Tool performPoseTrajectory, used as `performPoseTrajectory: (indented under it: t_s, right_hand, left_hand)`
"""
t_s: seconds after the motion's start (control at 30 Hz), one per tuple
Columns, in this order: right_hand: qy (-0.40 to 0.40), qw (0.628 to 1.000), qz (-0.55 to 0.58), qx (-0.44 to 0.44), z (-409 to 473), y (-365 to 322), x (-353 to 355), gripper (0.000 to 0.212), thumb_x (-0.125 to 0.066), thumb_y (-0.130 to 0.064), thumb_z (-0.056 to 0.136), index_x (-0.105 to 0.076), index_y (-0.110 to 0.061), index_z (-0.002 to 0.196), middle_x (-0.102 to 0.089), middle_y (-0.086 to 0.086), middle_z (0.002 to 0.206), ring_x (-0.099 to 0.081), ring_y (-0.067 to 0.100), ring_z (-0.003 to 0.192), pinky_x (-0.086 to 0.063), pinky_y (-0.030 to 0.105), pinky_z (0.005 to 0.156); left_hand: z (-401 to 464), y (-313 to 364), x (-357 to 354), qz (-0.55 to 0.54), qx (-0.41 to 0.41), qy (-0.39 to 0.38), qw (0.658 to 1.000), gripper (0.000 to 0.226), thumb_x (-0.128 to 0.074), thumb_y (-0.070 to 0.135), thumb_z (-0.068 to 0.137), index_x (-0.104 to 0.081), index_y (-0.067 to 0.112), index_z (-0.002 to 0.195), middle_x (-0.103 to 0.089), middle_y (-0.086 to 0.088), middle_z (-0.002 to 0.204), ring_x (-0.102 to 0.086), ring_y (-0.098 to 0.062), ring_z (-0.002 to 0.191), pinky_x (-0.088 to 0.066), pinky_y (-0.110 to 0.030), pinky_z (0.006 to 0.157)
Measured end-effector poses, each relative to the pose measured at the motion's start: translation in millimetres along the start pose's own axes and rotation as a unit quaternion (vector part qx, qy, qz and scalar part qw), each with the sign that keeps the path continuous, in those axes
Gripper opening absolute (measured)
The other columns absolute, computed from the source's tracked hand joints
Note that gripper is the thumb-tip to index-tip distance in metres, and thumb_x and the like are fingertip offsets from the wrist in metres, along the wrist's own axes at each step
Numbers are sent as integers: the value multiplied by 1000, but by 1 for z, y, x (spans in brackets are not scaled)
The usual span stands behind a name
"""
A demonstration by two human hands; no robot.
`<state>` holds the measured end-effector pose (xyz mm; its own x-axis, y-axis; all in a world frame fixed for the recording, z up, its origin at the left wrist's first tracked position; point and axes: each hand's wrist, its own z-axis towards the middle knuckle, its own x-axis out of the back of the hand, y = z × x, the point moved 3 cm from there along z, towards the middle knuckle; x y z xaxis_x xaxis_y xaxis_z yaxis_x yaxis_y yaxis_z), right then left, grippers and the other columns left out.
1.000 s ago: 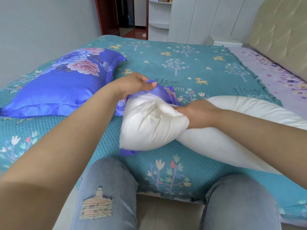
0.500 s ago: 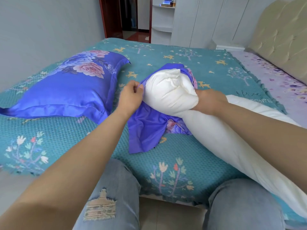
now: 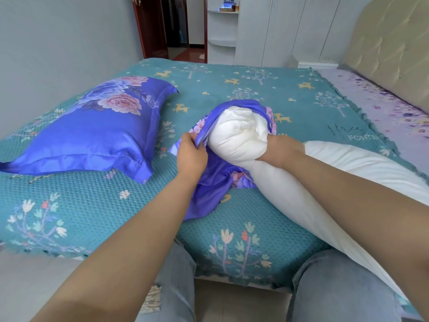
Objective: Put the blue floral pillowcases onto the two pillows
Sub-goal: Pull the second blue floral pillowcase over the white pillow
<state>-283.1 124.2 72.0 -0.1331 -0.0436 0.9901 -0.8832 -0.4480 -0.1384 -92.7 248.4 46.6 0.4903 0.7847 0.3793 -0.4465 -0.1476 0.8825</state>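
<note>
while the right hand (image 3: 279, 148) squeezes the white pillow (image 3: 236, 138), the left hand (image 3: 191, 155) pinches the blue floral pillowcase (image 3: 209, 182) edge beside it.

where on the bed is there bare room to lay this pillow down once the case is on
Bare teal bedspread lies beyond the white pillow, toward the far edge and headboard. A smaller patch sits near the front edge, below the finished pillow. It is crowded between that pillow and the left hand, where the loose pillowcase spreads.
</note>
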Motion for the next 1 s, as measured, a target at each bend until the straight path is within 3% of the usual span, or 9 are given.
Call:
performPoseTrajectory:
  t_s: [0.13, 0.23, 0.3, 0.37, 0.43, 0.57, 0.67, 0.83, 1.0]
  right_hand:
    - [-3, 1000, 7, 1, -2, -2, -5, 60, -52, -67, 80, -51, -30, 127, -58, 4, 127, -55, 27, 116, -39, 31, 83]
    - [-19, 999, 28, -26, 2, 6, -10, 60, -54, -66, 78, -54, -27, 124, -58, 4, 126, -55, 28, 115, -39, 32, 84]
    - [-31, 997, 53, -54, 6, 14, -14, 60, -56, -62, 77, -55, -25, 124, -57, 4, 127, -54, 28, 116, -41, 36, 88]
    - [-24, 994, 79, -64, 9, 21, -16, 52, -56, -55, 82, -56, -21, 123, -57, 8, 128, -54, 29, 117, -41, 38, 92]
    - [-22, 995, 76, -56, 9, 22, -18, 52, -51, -52, 86, -55, -20, 127, -55, 9, 133, -52, 29, 121, -40, 37, 95]
    - [-53, 997, 15, -46, 4, 7, -27, 73, -52, -71, 73, -54, -22, 126, -58, 6, 127, -56, 28, 115, -43, 35, 88]
    - [-44, 998, -5, -41, -2, -6, -35, 76, -55, -70, 74, -50, -18, 129, -57, 6, 127, -56, 29, 116, -42, 35, 90]
    - [14, 999, -37, 10, -14, -20, -50, 104, -53, -59, 83, 16, -17, 149, -62, 11, 115, -63, 32, 97, -41, 34, 74]
    - [56, 983, -53, 164, -34, -25, -46, 93, -49, -55, 87, 28, -44, 138, -63, 12, 98, -63, 30, 79, -37, 30, 58]
  left_hand:
    - [-14, -7, -26, -147, 59, -26, 987, 18, -39, 0, 94, -51, 9, 104, -55, -5, 89, -46, -17, 79, -36, -24, 77]
    - [-23, 8, -38, -283, 119, -62, 950, 27, -32, 9, 100, -51, 22, 86, -52, 6, 74, -45, -6, 64, -43, -16, 61]
    - [-40, 29, -46, -274, 72, -138, 949, 29, -34, 18, 102, -51, 22, 80, -54, 9, 74, -49, -1, 65, -43, -9, 61]
    - [-61, 36, -63, -227, 9, -221, 949, 21, -47, 32, 97, -61, 18, 91, -66, 4, 86, -62, -7, 79, -49, -19, 76]
    - [-70, 30, -72, -169, -19, -249, 954, 35, -57, 44, 83, -61, 16, 102, -68, 1, 98, -64, -17, 94, -50, -31, 85]
    - [-38, 39, -46, -37, -55, -96, 993, 21, -57, 26, 88, -44, 14, 78, -48, 1, 70, -45, -20, 69, -35, -30, 66]
    - [-6, 54, -23, 20, -82, -7, 996, 10, -53, 19, 87, -45, 14, 84, -48, -6, 95, -43, -21, 77, -34, -29, 73]
    - [31, 48, -13, 57, -11, -25, 998, 34, -44, 13, 85, -49, 14, 119, -57, -10, 120, -55, -30, 106, -42, -35, 88]
    - [25, 40, -18, 143, -73, -37, 986, 24, -49, 26, 88, -64, 10, 98, -62, -18, 101, -59, -37, 87, -42, -34, 71]
